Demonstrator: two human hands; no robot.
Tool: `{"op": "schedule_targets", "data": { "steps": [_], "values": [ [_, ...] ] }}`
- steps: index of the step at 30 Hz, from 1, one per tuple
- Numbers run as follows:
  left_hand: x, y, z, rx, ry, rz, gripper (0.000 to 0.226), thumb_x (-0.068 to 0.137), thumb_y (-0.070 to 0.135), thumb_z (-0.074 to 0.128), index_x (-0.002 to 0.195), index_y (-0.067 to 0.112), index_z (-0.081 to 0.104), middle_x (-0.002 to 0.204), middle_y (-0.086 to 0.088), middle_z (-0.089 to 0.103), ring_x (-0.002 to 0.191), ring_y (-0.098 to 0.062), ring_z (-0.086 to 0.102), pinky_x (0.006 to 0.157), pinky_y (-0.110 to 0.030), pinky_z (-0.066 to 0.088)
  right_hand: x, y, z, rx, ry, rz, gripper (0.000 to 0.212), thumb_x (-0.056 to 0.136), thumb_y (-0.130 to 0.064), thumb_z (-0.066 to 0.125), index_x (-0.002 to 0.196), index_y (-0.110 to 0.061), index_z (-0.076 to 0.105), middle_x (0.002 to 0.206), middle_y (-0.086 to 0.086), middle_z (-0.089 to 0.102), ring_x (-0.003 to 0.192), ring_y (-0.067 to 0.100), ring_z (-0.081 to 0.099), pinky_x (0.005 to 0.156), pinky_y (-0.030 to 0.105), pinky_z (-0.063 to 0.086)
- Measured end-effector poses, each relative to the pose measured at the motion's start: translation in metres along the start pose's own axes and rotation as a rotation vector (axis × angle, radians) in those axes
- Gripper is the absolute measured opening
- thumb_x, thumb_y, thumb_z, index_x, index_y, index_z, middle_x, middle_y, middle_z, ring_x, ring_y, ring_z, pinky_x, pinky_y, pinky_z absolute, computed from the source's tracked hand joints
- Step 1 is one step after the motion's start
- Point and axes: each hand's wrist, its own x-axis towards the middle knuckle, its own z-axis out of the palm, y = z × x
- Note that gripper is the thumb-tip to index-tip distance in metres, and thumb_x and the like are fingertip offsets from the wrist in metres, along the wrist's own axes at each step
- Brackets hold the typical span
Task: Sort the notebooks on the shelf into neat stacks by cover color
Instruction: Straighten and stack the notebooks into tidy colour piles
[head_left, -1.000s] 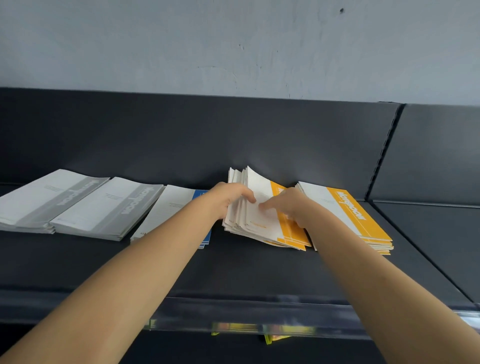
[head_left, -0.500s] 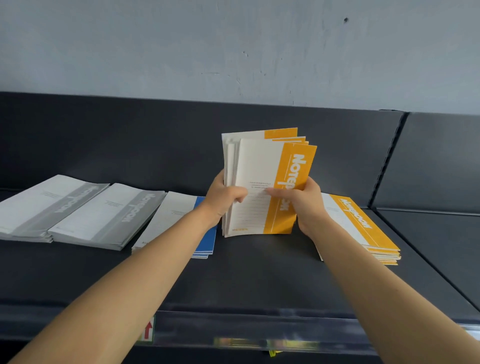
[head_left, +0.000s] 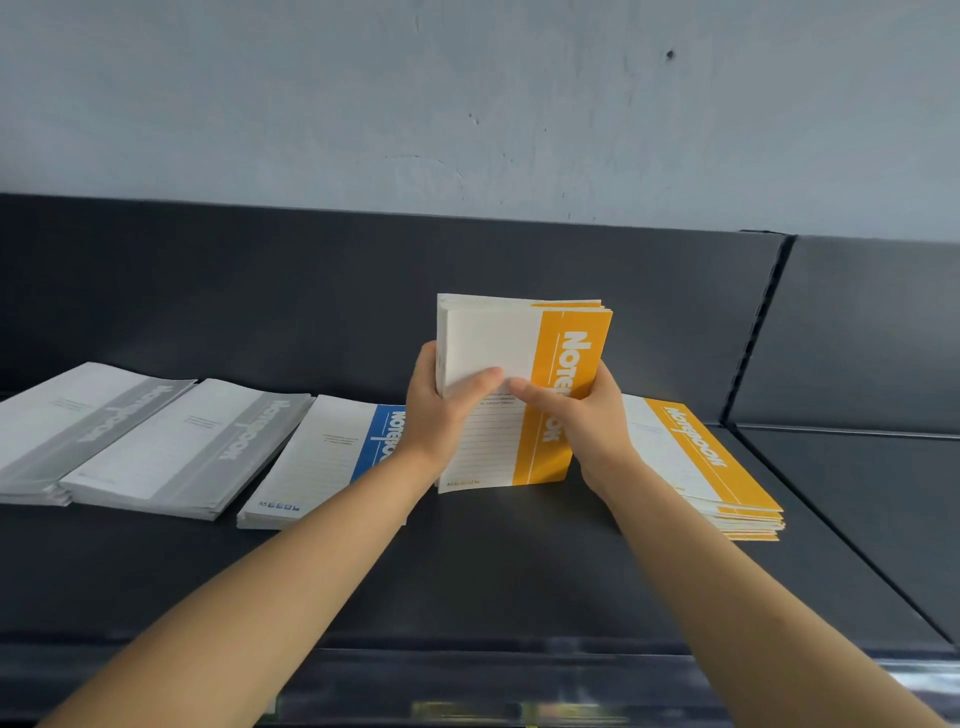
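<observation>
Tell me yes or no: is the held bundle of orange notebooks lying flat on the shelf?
No: the bundle is held upright, gripped between the left hand and the right hand.

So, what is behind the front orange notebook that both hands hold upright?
More orange notebooks; only their top edges show above the front notebook. Their covers and number are hidden. The left hand and right hand grip them all together.

"NOTEBOOK" runs in white down the colored band of the upright orange notebooks (head_left: 550, 452), the flat orange stack (head_left: 696, 457), the blue stack (head_left: 322, 457), the right grey stack (head_left: 171, 447) and the left grey stack (head_left: 67, 415). "A5" marks the blue stack's bottom corner. The smaller print is unreadable.
</observation>
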Motion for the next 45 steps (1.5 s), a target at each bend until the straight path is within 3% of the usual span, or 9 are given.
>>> {"op": "schedule_targets", "data": {
  "steps": [12, 16, 23, 27, 32, 34, 37, 41, 45],
  "values": [
    [-0.011, -0.003, -0.004, 0.035, -0.108, -0.170, 0.049, 0.075, 0.049, 0.075, 0.116, 0.031, 0.055, 0.105, 0.007, 0.064, 0.099, -0.013, 0.062, 0.070, -0.016, 0.047, -0.001, 0.011, 0.002, -0.102, 0.025, -0.035, 0.070, 0.064, -0.046, 0.084, 0.119, -0.023, 0.048, 0.108, -0.009, 0.065, 0.099, 0.009, 0.063, 0.084, 0.031, 0.052],
    [-0.009, 0.003, 0.000, 0.112, -0.005, -0.203, 0.042, 0.084, 0.042, 0.070, 0.118, 0.020, 0.060, 0.103, 0.003, 0.067, 0.096, -0.012, 0.065, 0.067, -0.019, 0.048, 0.007, 0.004, -0.005, -0.270, 0.013, -0.022, 0.058, 0.070, -0.051, 0.078, 0.110, -0.020, 0.051, 0.098, -0.011, 0.063, 0.086, 0.004, 0.060, 0.063, 0.018, 0.045],
    [0.003, 0.028, 0.009, 0.230, -0.162, -0.644, 0.049, 0.086, 0.047, 0.069, 0.111, 0.007, 0.057, 0.096, -0.003, 0.069, 0.083, -0.017, 0.066, 0.068, -0.028, 0.050, 0.035, 0.001, -0.015, -0.668, -0.054, 0.164, 0.053, 0.074, -0.062, 0.068, 0.093, -0.015, 0.052, 0.080, -0.004, 0.060, 0.075, 0.013, 0.060, 0.055, 0.023, 0.045],
    [0.006, 0.024, 0.016, 0.469, -0.166, -0.648, 0.061, 0.093, 0.038, 0.063, 0.139, 0.003, 0.044, 0.135, -0.012, 0.053, 0.121, -0.028, 0.052, 0.080, -0.029, 0.037, 0.032, 0.016, -0.014, -0.850, -0.189, 0.193, 0.042, 0.085, -0.050, 0.062, 0.072, -0.017, 0.040, 0.066, -0.005, 0.046, 0.061, 0.009, 0.045, 0.054, 0.022, 0.036],
    [0.014, 0.003, 0.019, 0.725, -0.196, -0.668, 0.067, 0.091, 0.043, 0.063, 0.140, 0.002, 0.043, 0.142, -0.014, 0.048, 0.128, -0.030, 0.047, 0.089, -0.032, 0.039, 0.041, -0.001, -0.025, -0.790, -0.205, 0.083, 0.031, 0.083, -0.029, 0.067, 0.072, -0.002, 0.055, 0.065, 0.004, 0.050, 0.058, 0.016, 0.049, 0.052, 0.028, 0.047],
    [0.016, -0.002, 0.019, 0.785, -0.194, -0.638, 0.064, 0.090, 0.045, 0.063, 0.136, 0.004, 0.047, 0.137, -0.012, 0.053, 0.124, -0.029, 0.051, 0.086, -0.032, 0.041, 0.051, -0.016, -0.045, -0.703, -0.114, 0.051, 0.036, 0.083, -0.031, 0.066, 0.084, 0.005, 0.066, 0.075, 0.015, 0.064, 0.072, 0.028, 0.062, 0.068, 0.035, 0.055],
    [0.014, -0.004, 0.021, 1.004, -0.178, -0.576, 0.077, 0.087, 0.057, 0.060, 0.139, 0.004, 0.042, 0.135, -0.012, 0.053, 0.120, -0.030, 0.052, 0.091, -0.035, 0.046, 0.072, -0.015, -0.089, -0.901, -0.052, 0.104, 0.028, 0.079, -0.028, 0.059, 0.066, -0.005, 0.050, 0.057, 0.005, 0.044, 0.051, 0.024, 0.040, 0.046, 0.024, 0.033],
    [0.014, 0.002, 0.045, 1.547, -0.078, -0.171, 0.071, 0.085, 0.050, 0.064, 0.136, 0.008, 0.040, 0.138, -0.012, 0.046, 0.127, -0.031, 0.040, 0.099, -0.039, 0.036, 0.075, 0.011, -0.146, -1.068, -0.099, 0.424, 0.045, 0.084, -0.037, 0.063, 0.115, -0.005, 0.058, 0.081, 0.002, 0.052, 0.065, 0.018, 0.049, 0.058, 0.025, 0.041],
    [0.014, 0.014, 0.093, 1.033, -0.195, -0.097, 0.016, 0.087, 0.023, 0.061, 0.094, 0.011, 0.054, 0.090, -0.006, 0.060, 0.093, -0.027, 0.059, 0.067, -0.031, 0.041, 0.057, 0.025, -0.172, -0.747, -0.043, 0.654, 0.063, 0.076, -0.049, 0.074, 0.118, -0.011, 0.047, 0.110, 0.009, 0.055, 0.095, 0.029, 0.058, 0.082, 0.038, 0.050]
  ]
}}
